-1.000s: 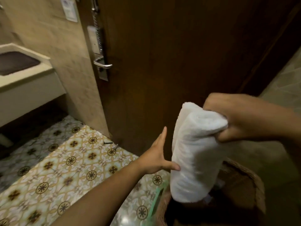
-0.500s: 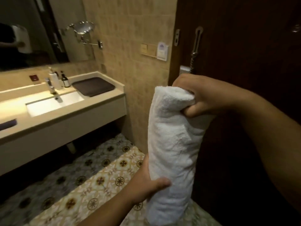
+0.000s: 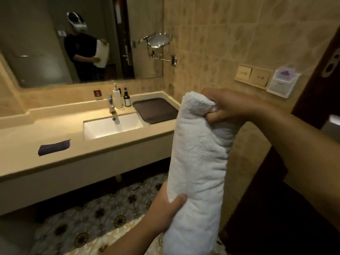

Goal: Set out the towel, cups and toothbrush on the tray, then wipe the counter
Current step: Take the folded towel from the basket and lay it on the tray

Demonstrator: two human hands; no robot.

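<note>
Both hands, left [image 3: 165,214] and right [image 3: 226,105], clamp the towel [image 3: 198,162]; next, likely carrying it to the tray [image 3: 156,110].

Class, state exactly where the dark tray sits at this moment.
In the head view the dark tray lies flat on the counter at its right end, just right of the sink and beside the dark bottle.

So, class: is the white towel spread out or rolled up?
Rolled up: the towel forms an upright cylinder, right hand gripping its top, left hand its bottom.
</note>
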